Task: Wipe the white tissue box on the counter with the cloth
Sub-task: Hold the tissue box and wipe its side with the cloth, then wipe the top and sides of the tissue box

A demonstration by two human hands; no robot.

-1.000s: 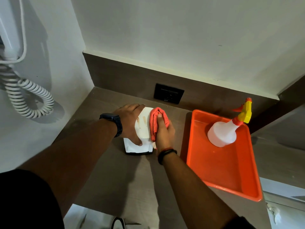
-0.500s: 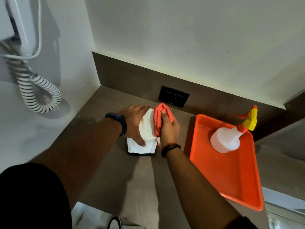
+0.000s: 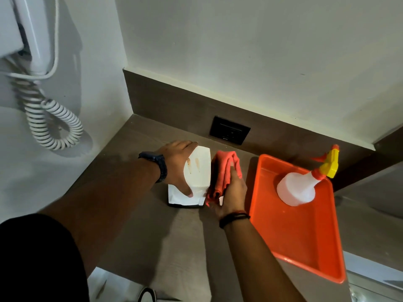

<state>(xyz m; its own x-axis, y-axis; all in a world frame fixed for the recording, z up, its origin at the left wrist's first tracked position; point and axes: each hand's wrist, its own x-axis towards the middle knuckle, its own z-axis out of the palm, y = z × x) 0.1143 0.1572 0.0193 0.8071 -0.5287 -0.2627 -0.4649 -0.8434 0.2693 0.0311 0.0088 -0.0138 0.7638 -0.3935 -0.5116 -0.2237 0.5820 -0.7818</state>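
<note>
A white tissue box (image 3: pixel 199 171) with brownish stains on its top stands on the brown counter (image 3: pixel 170 240) near the back wall. My left hand (image 3: pixel 177 168) grips its left side, thumb over the front face. My right hand (image 3: pixel 232 192) is closed on a folded orange-red cloth (image 3: pixel 224 173) and presses it against the box's right side. A dark base shows under the box.
An orange tray (image 3: pixel 305 240) lies just right of my right hand, with a white spray bottle (image 3: pixel 298 188) with a yellow-and-red trigger lying in its far end. A black wall socket (image 3: pixel 229 132) sits behind the box. A coiled white cord (image 3: pixel 50 125) hangs on the left wall.
My right hand has slid the cloth off the top of the box and down onto its right side. My left hand keeps its hold on the box.
</note>
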